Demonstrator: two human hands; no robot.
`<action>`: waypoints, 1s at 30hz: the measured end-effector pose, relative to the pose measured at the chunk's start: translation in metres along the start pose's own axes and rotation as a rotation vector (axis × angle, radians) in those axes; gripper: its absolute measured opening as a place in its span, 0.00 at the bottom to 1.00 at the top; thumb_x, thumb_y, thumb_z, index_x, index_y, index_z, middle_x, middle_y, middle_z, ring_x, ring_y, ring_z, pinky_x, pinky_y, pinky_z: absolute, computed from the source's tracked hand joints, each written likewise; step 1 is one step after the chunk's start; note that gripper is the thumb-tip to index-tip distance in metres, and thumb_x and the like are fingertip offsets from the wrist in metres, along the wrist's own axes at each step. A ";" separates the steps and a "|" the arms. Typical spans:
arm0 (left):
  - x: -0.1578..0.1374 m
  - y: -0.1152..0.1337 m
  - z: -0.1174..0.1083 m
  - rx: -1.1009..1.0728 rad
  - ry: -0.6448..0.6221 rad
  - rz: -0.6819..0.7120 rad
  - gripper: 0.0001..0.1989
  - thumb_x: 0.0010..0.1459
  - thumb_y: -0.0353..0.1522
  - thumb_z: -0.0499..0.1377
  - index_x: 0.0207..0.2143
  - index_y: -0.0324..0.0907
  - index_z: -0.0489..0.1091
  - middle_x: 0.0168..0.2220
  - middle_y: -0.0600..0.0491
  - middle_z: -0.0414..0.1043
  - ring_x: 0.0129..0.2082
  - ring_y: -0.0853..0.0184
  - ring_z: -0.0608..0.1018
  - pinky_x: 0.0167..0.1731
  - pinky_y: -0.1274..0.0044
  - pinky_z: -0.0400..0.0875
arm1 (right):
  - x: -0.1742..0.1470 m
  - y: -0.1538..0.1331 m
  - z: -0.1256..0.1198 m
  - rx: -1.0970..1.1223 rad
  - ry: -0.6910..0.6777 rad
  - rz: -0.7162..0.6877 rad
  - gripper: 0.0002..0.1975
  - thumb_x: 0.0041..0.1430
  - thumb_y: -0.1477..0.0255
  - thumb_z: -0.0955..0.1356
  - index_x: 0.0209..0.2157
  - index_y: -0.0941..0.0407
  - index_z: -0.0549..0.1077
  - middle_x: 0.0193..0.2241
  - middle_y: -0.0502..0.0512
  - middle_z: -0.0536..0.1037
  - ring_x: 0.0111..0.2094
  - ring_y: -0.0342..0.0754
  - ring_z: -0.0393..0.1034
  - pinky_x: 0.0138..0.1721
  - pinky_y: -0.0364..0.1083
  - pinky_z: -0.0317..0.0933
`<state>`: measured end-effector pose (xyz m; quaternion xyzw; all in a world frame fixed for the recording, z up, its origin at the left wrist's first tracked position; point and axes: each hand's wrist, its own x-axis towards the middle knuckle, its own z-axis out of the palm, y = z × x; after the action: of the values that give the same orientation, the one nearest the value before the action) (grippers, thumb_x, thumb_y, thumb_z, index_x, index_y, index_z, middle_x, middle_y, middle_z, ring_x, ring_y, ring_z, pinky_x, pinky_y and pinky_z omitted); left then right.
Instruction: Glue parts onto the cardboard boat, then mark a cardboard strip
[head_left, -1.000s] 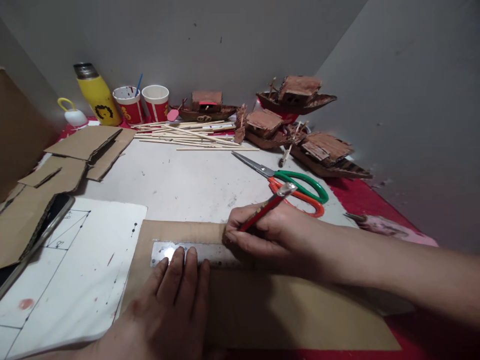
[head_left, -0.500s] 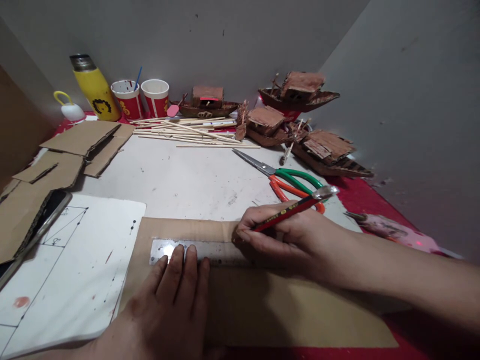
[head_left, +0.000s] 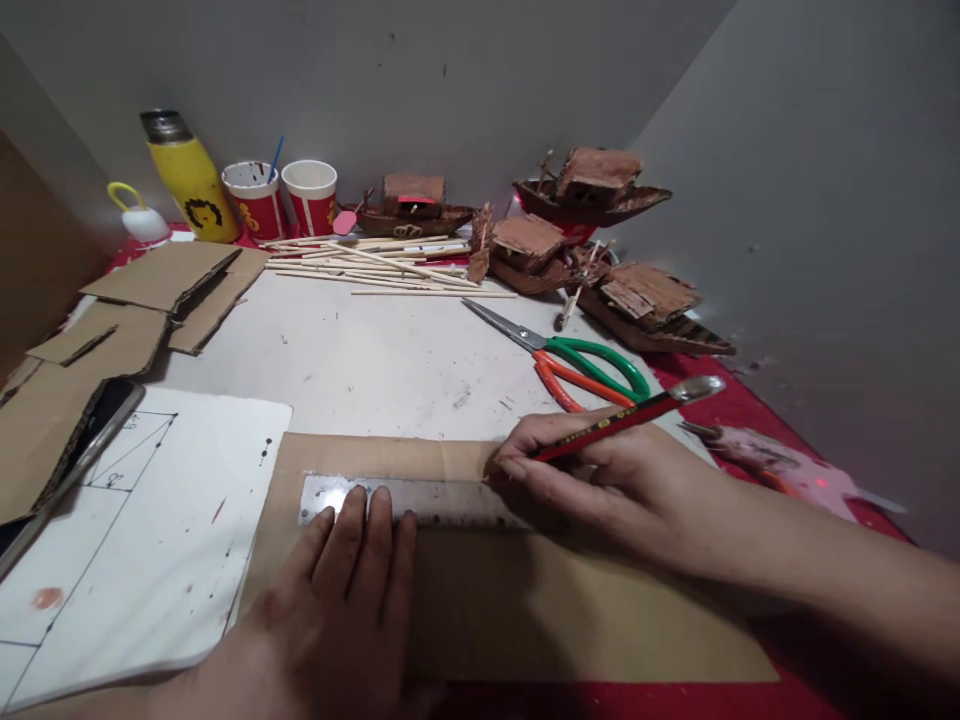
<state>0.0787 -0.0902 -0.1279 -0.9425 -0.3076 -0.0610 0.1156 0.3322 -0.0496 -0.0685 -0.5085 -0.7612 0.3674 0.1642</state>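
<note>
A sheet of brown cardboard (head_left: 600,620) lies in front of me with a clear ruler (head_left: 457,503) across its upper part. My left hand (head_left: 341,600) rests flat on the ruler, fingers spread, pressing its left half against the cardboard. In my right hand (head_left: 592,480) is a red and black pencil (head_left: 615,428), pinched near its tip and tilted up to the right. The pencil's point is at the ruler's upper edge; my fingers partly hide it. My right hand also covers the ruler's right end. Scissors (head_left: 551,350) with green and orange handles lie just beyond that hand.
Left of the cardboard are a marked paper sheet (head_left: 187,530), a phone (head_left: 75,470) and cardboard scraps (head_left: 120,340). Thin sticks (head_left: 375,262), red cups (head_left: 311,195), a yellow bottle (head_left: 191,180) and several model boats (head_left: 592,190) stand behind. A pink glue gun (head_left: 780,465) lies right.
My right hand has slid right along the ruler's upper edge with the pencil, which leans lower now. My left hand stays on the ruler. The view has shifted slightly.
</note>
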 end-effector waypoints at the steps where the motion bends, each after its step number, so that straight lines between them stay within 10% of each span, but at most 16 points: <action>1: 0.001 0.000 -0.001 -0.020 -0.015 -0.012 0.37 0.59 0.54 0.50 0.56 0.33 0.68 0.55 0.34 0.70 0.55 0.46 0.70 0.54 0.62 0.63 | -0.003 0.001 0.000 0.032 0.022 -0.002 0.14 0.66 0.68 0.61 0.28 0.57 0.71 0.23 0.52 0.71 0.25 0.44 0.66 0.27 0.43 0.62; 7: 0.003 -0.007 -0.005 -0.131 -0.075 0.004 0.36 0.56 0.52 0.54 0.54 0.32 0.70 0.55 0.32 0.69 0.54 0.45 0.72 0.49 0.61 0.69 | -0.020 0.021 0.010 -0.017 0.251 -0.133 0.11 0.67 0.69 0.61 0.45 0.55 0.72 0.38 0.58 0.79 0.38 0.48 0.75 0.40 0.47 0.67; 18: -0.008 -0.011 -0.031 -0.308 -0.162 -0.096 0.35 0.57 0.46 0.58 0.62 0.35 0.61 0.63 0.32 0.58 0.61 0.44 0.63 0.56 0.54 0.61 | -0.037 0.019 0.041 -0.389 0.165 -0.261 0.13 0.61 0.75 0.65 0.48 0.59 0.69 0.42 0.64 0.75 0.44 0.55 0.69 0.47 0.55 0.64; 30: -0.051 -0.041 -0.053 -1.384 0.254 -1.083 0.29 0.56 0.45 0.62 0.54 0.37 0.66 0.55 0.38 0.70 0.51 0.59 0.75 0.48 0.72 0.70 | -0.056 0.010 0.040 -0.371 0.108 -0.147 0.21 0.58 0.73 0.65 0.54 0.58 0.67 0.54 0.67 0.72 0.54 0.57 0.67 0.54 0.56 0.62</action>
<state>0.0114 -0.1001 -0.0789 -0.5124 -0.5904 -0.3836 -0.4917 0.3382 -0.1136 -0.0961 -0.4919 -0.8411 0.1802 0.1348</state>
